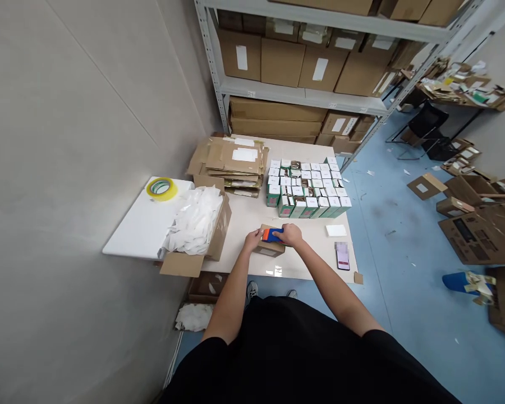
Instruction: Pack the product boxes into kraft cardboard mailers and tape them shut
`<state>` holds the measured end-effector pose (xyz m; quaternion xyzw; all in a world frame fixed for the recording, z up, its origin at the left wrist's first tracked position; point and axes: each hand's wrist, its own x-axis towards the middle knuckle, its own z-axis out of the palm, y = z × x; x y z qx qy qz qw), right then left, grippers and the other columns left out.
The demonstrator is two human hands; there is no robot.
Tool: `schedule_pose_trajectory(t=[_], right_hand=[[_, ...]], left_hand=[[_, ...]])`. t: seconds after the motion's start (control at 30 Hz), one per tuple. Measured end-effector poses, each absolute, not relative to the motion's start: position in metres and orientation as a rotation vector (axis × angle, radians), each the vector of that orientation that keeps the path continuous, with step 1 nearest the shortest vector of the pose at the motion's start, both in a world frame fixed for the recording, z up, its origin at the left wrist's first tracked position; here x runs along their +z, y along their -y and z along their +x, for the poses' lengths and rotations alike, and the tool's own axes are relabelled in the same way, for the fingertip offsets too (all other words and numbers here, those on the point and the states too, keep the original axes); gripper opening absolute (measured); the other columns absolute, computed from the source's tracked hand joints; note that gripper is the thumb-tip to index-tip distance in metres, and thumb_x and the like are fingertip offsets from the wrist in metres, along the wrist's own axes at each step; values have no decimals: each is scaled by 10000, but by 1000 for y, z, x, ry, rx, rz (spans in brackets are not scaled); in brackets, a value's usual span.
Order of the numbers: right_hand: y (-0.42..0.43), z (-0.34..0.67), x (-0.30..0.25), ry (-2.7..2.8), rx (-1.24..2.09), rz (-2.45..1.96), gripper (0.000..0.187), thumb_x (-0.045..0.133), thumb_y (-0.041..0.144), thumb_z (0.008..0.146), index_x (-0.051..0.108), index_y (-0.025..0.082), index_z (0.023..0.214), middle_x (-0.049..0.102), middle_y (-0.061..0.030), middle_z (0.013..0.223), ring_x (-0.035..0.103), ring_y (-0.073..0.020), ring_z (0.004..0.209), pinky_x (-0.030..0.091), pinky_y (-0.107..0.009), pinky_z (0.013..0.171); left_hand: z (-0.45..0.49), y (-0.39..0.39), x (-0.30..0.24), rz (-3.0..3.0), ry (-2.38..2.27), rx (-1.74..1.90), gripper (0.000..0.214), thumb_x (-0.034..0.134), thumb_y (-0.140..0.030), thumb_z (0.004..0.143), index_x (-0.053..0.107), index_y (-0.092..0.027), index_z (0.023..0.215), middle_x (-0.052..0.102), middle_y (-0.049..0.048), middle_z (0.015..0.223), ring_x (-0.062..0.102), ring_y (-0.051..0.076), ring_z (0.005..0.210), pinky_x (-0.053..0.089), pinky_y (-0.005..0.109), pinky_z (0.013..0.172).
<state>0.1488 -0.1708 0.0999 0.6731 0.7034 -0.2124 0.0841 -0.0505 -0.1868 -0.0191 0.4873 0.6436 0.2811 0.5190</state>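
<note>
Head cam: L hand (252, 240), R hand (291, 234) on cardboard box (269, 248), blue-orange item (272, 235) half hidden, grip unclear.

A plain black short-sleeved T-shirt (278, 353) covers the person's torso, its dark cloth matt and without any print or marking that the head camera can make out. The left sleeve (216, 359) and the right sleeve (376, 339) are loose and end with a simple hem around the upper arm, leaving the arms bare down to the left hand (252, 240) and right hand (292, 234). Beyond the shirt front, the toes of pale grey lace-up sneakers (251, 290) show, too small for finer detail.
</note>
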Motion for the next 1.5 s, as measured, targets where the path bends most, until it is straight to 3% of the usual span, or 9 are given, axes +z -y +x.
schedule_pose_trajectory(t=[0.27,0.47,0.7,1.03,1.27,1.5], right_hand=[[170,152,117,-2048,-621,1989,591,638,687,889,754,151,1112,752,-181,1149,707,-287,1077,508,-298,823],[171,204,123,-1939,-653,2016,595,724,678,828,761,150,1099,764,-178,1099,725,-294,1022,510,-294,765],[191,274,112,-1949,-726,2028,563,719,709,812,773,181,1002,764,-154,1100,712,-277,1008,470,-275,714],[227,409,100,-1742,-777,2260,441,752,627,812,749,189,865,752,-78,866,689,-213,815,386,-261,626],[222,373,89,-1921,-773,2193,472,695,670,853,740,201,884,760,-85,907,691,-227,866,347,-262,602],[200,268,89,-2081,-756,2132,538,601,715,913,747,205,1005,773,-102,1022,699,-236,969,391,-259,660]], left_hand=[[-22,198,-30,1169,-1616,621,537,431,-567,1013,782,-181,1141,801,70,1067,724,249,1019,537,298,879],[35,207,-22,1280,-1665,517,513,391,-523,1037,784,-193,1065,796,96,993,714,261,962,523,304,821],[73,214,-21,1311,-1659,461,460,437,-511,1029,775,-214,1124,788,115,1092,709,281,1019,516,318,842],[74,218,-27,1398,-1668,469,473,417,-505,1031,775,-200,1072,792,104,1023,716,268,964,506,300,825],[38,211,-34,1317,-1632,524,462,425,-472,1031,775,-179,1097,795,77,1095,711,268,1067,527,301,889],[-22,189,-28,1160,-1913,514,471,561,-417,1000,640,-148,1377,691,159,1360,634,294,1274,473,354,1049]])
